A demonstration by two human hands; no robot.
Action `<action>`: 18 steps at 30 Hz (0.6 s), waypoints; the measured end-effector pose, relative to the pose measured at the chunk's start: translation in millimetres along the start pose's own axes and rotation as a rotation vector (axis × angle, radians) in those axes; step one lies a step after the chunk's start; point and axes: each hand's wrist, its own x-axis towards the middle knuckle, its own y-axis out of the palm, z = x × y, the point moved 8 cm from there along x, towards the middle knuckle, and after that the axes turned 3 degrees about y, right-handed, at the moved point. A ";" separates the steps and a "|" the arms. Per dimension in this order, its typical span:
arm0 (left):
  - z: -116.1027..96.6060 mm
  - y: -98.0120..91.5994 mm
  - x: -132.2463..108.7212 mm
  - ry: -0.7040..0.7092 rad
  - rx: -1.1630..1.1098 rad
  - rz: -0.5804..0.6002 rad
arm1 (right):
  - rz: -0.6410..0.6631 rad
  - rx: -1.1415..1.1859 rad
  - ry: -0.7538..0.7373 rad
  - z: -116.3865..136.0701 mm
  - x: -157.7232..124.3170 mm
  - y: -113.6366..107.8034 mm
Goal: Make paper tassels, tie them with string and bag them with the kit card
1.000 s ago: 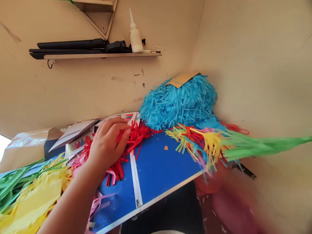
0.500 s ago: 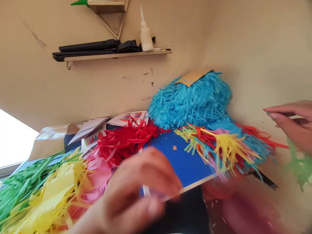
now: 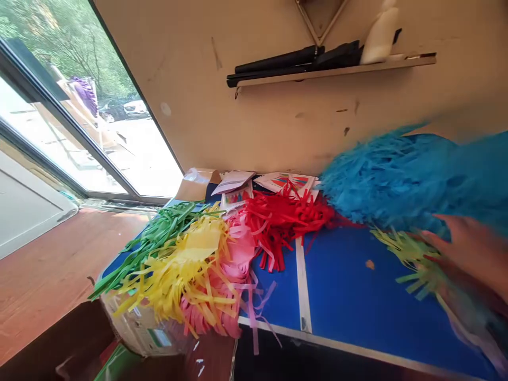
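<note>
Though blurry, fingers (image 3: pixel 462 233) near blue fringe (image 3: pixel 397 177).

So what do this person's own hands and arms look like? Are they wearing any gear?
Only one hand shows, seemingly the right hand, at the picture's edge. It is an ordinary bare human hand: no glove, cable or marking can be made out. Motion blur hides finer details such as rings or nails, and no sleeve can be made out. The left hand is out of view.
</note>
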 end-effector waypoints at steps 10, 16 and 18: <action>-5.2 64.4 14.3 0.302 -0.047 0.147 | 0.020 0.052 -0.312 21.7 -186.0 69.6; -8.2 84.9 -10.7 0.389 0.091 0.163 | 0.098 0.149 0.085 6.6 -172.9 58.5; -9.1 89.4 -11.4 0.345 0.109 0.148 | 0.115 0.167 0.066 10.6 -171.6 56.7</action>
